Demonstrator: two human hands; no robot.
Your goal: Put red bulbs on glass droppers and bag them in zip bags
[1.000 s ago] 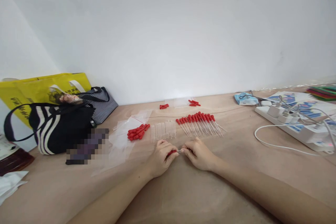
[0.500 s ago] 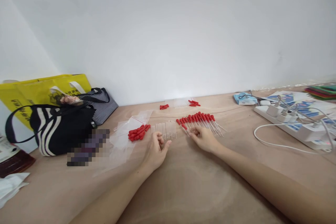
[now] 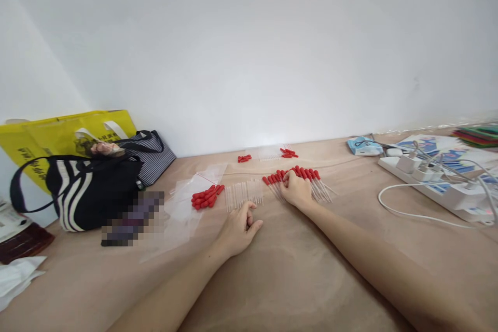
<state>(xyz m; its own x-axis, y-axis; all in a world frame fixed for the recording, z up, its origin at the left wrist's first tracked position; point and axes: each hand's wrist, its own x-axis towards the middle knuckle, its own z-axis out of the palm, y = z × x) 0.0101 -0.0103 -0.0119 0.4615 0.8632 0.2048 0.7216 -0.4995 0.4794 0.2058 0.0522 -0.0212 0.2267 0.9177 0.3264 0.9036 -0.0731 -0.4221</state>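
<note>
My right hand point(image 3: 296, 190) is at the row of glass droppers with red rubber bulbs point(image 3: 313, 174). Its thumb and fingers are pinched together on a dropper among the bulbs; the hand hides part of the row. Just in front of a row of bare clear glass tubes point(image 3: 245, 192) rests my left hand point(image 3: 241, 225), fingers loosely curled, thumb apart, nothing in it. Left of the tubes is a pile of loose red rubber bulbs point(image 3: 206, 197), beside a clear plastic bag point(image 3: 182, 212).
Further back lie more red bulbs point(image 3: 289, 153) and a clear bag point(image 3: 268, 153). A white power strip point(image 3: 431, 189) with cables and a blue mask point(image 3: 364, 146) are on the right. A black bag point(image 3: 97, 192) and a yellow bag point(image 3: 31, 135) stand on the left.
My right hand has moved slightly back into the dropper row, and the dropper it pinched in front now lies among the others. My left hand has drawn slightly nearer me and rightward.
</note>
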